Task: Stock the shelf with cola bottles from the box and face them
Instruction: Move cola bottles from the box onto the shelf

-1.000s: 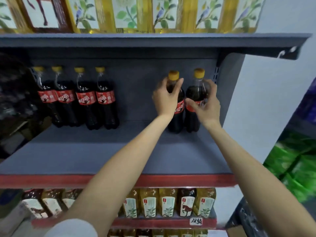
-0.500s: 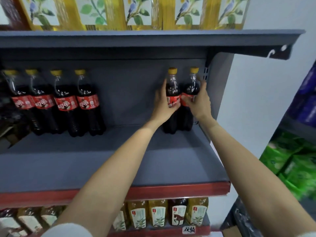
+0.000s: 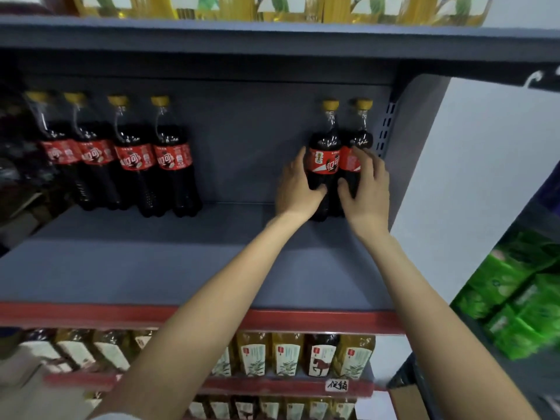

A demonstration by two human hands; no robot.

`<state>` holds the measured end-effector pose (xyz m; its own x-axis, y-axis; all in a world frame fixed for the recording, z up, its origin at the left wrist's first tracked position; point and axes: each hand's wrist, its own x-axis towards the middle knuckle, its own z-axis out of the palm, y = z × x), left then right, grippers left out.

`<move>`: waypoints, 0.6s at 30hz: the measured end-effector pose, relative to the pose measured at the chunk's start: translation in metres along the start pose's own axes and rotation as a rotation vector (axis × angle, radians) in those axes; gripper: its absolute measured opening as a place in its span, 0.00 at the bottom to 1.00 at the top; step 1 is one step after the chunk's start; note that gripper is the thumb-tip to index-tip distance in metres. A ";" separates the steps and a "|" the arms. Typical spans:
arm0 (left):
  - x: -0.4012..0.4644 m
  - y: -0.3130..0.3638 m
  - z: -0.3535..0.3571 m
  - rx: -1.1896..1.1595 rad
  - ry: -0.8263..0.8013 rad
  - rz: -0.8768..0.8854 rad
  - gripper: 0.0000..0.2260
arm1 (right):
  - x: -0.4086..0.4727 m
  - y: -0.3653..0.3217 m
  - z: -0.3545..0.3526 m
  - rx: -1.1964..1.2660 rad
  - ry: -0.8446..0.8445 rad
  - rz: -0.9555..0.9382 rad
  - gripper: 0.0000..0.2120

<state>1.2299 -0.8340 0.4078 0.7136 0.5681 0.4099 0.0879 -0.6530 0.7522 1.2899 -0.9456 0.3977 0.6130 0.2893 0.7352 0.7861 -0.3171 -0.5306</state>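
Two cola bottles with yellow caps and red labels stand upright side by side at the back right of the grey shelf (image 3: 181, 268). My left hand (image 3: 298, 189) wraps the lower body of the left cola bottle (image 3: 325, 165). My right hand (image 3: 368, 186) grips the right cola bottle (image 3: 359, 140) from the front, covering part of its label. Several more cola bottles (image 3: 130, 159) stand in a row at the back left of the same shelf, labels facing out. The box is out of view.
A wide gap of bare shelf lies between the two bottle groups. The shelf's right upright (image 3: 409, 147) stands just beside the right bottle. Yellow tea bottles (image 3: 285, 356) fill the shelf below, oil jugs (image 3: 272, 7) sit on top, and green packs (image 3: 521, 298) are at right.
Both hands slid down from the bottles' necks to their lower bodies. The bottles went further back toward the rear right corner, and the left bottle's label now faces outward.
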 end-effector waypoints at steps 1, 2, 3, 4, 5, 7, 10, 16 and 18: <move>-0.011 0.002 -0.010 -0.017 0.009 0.002 0.32 | -0.007 -0.011 -0.002 0.055 0.034 -0.023 0.24; -0.024 0.003 -0.022 -0.070 0.022 0.011 0.28 | -0.014 -0.023 -0.005 0.103 0.069 -0.044 0.21; -0.039 0.003 -0.035 -0.143 0.047 0.035 0.25 | -0.022 -0.035 -0.006 0.133 0.109 -0.066 0.18; -0.056 0.002 -0.050 -0.216 0.092 0.067 0.21 | -0.030 -0.049 -0.006 0.152 0.149 -0.098 0.16; -0.075 0.001 -0.065 -0.285 0.150 0.099 0.18 | -0.039 -0.064 -0.005 0.175 0.186 -0.139 0.13; -0.111 -0.005 -0.097 -0.412 0.257 0.173 0.12 | -0.058 -0.093 0.002 0.261 0.242 -0.224 0.10; -0.164 -0.021 -0.146 -0.474 0.370 0.293 0.07 | -0.094 -0.140 0.019 0.449 0.241 -0.296 0.08; -0.275 -0.090 -0.228 -0.261 0.615 0.110 0.07 | -0.185 -0.232 0.068 0.740 -0.106 -0.362 0.07; -0.314 -0.118 -0.255 -0.052 0.662 -0.093 0.06 | -0.217 -0.258 0.088 0.795 -0.397 -0.367 0.08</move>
<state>0.8177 -0.8076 0.3218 0.1262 0.8189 0.5599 0.0829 -0.5712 0.8166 0.9614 -0.8472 0.3379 0.1853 0.5797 0.7935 0.6690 0.5170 -0.5339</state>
